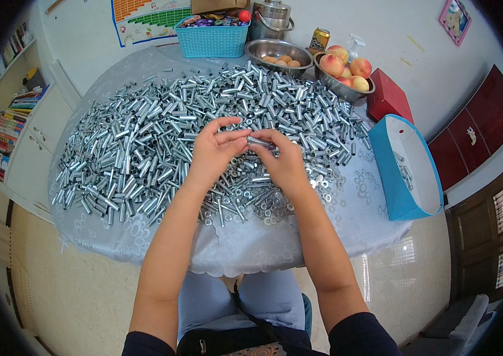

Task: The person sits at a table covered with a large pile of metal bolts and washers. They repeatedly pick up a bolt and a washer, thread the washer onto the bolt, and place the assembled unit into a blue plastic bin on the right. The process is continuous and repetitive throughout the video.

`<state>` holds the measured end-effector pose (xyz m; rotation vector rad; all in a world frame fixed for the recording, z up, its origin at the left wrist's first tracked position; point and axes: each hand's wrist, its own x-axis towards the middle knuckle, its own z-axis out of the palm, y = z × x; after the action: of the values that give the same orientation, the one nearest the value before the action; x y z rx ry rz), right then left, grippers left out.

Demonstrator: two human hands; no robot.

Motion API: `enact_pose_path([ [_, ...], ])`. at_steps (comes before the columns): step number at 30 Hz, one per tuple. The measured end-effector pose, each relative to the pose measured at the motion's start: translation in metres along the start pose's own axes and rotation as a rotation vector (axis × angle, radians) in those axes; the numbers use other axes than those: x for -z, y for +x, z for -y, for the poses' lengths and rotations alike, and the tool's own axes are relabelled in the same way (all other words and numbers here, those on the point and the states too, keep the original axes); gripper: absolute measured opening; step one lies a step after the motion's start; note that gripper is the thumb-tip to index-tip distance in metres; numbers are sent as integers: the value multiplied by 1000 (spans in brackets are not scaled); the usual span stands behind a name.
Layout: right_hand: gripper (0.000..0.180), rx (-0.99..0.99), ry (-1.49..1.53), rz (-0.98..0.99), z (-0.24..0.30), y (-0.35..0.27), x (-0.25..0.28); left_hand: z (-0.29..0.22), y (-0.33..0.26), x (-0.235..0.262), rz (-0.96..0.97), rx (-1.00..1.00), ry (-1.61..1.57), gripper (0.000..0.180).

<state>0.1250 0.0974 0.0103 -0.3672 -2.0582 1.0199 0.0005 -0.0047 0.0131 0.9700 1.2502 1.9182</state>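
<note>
- Silvery metal tube (258, 142) pinched between my left hand (213, 151) and right hand (284, 160), fingers clamped on it, held over the tube pile (144, 136).
- Washers (263, 202) lie close below for easy grabbing; blue box (408, 169) sits to the right.

Both bare forearms come up from the near edge and angle inward, so the hands meet in the middle, well out in front of the body. The left hand (211, 151) is turned palm inward, its fingers (223, 123) curled in an arc toward the right, thumb lying below them. The right hand (284, 160) faces it, back of the hand up, fingers bent and pinched together at the tips. The fingertips of the two hands touch. Dark short sleeves cover the upper arms.
</note>
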Motion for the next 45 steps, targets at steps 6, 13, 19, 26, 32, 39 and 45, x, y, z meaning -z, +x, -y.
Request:
enact_pose_path([
  [6, 21, 53, -28, 0, 4, 0, 4, -6, 0, 5, 36, 122, 81, 26],
  [13, 18, 117, -20, -2, 7, 3, 7, 3, 0, 2, 46, 99, 169, 23],
  [19, 17, 247, -173, -27, 5, 2, 6, 4, 0, 2, 85, 99, 293, 22],
  [26, 41, 252, -80, -140, 9, 3, 0, 15, 1, 1, -79, -49, 266, 22],
  [32, 44, 121, -165, -167, -11, 2, 6, 10, 7, 9, -305, -68, 114, 26],
  [39, 17, 282, -391, 134, -11, -9, -11, 7, 5, 8, -342, -70, 57, 29],
  [45, 23, 267, -482, 202, -5, -15, -16, 9, 5, 4, -331, -46, 64, 28],
])
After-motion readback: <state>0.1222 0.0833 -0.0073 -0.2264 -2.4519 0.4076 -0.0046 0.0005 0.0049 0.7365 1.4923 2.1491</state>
